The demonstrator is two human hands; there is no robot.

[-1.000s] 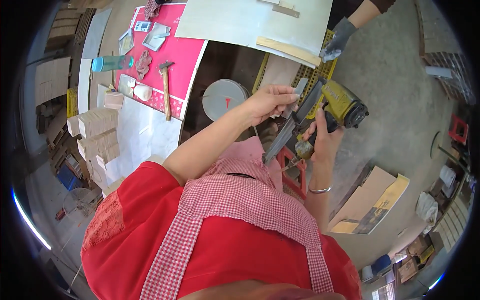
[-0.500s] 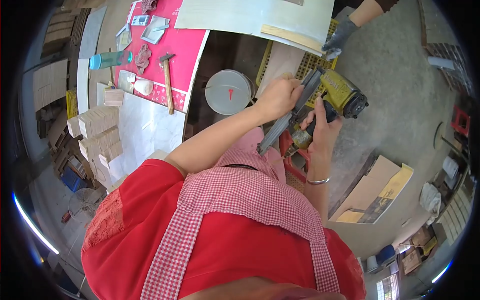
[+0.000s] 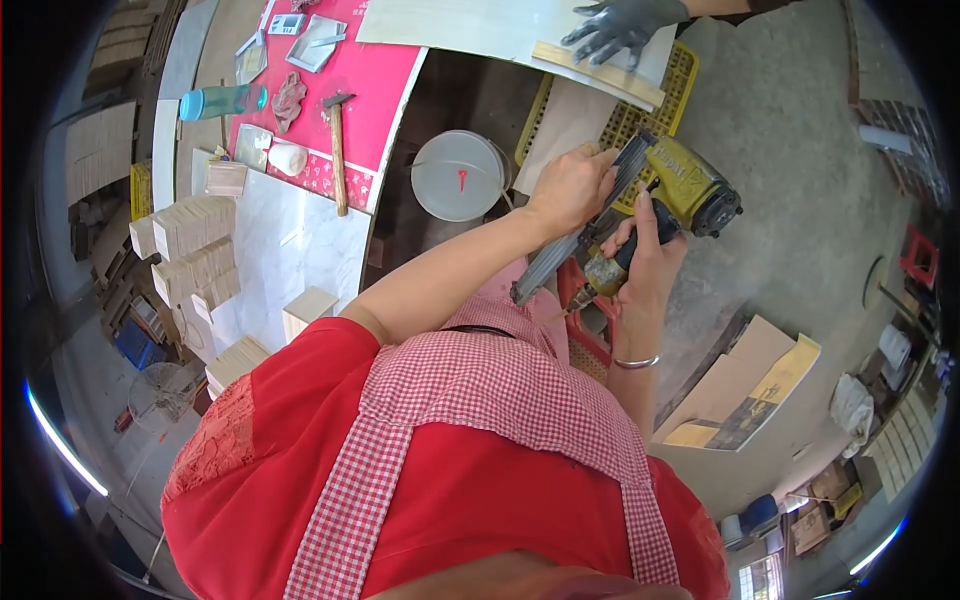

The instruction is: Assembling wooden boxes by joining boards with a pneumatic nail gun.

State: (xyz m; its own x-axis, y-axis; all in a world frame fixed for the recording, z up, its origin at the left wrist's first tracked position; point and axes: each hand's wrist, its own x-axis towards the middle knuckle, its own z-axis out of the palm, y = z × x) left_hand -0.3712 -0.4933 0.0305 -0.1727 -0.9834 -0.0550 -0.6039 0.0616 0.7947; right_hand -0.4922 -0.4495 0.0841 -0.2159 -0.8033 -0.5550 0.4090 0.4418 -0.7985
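A yellow and black pneumatic nail gun (image 3: 690, 190) is held up in front of my apron, its long grey magazine (image 3: 548, 268) slanting down toward my waist. My right hand (image 3: 652, 262) wraps round the black handle, below the yellow body. With bent fingers, my left hand (image 3: 572, 190) grips the magazine near its upper end; whether a strip of nails is between those fingers is hidden. Beyond the gun, another person's grey-gloved hand (image 3: 615, 30) lies spread over a wooden strip (image 3: 598, 75) along the edge of a pale board (image 3: 470, 25).
On the red-covered table are a hammer (image 3: 338, 155), a crumpled cloth (image 3: 289, 102) and a teal bottle (image 3: 222, 102). Stacked wooden blocks (image 3: 195, 230) stand at the left. A lidded bucket (image 3: 458, 175) and a yellow crate (image 3: 680, 88) are under and beside the worktop.
The other person's gloved hand has come from the board's right corner onto the wooden strip and spread out. My hands keep nearly the same grip on the nail gun.
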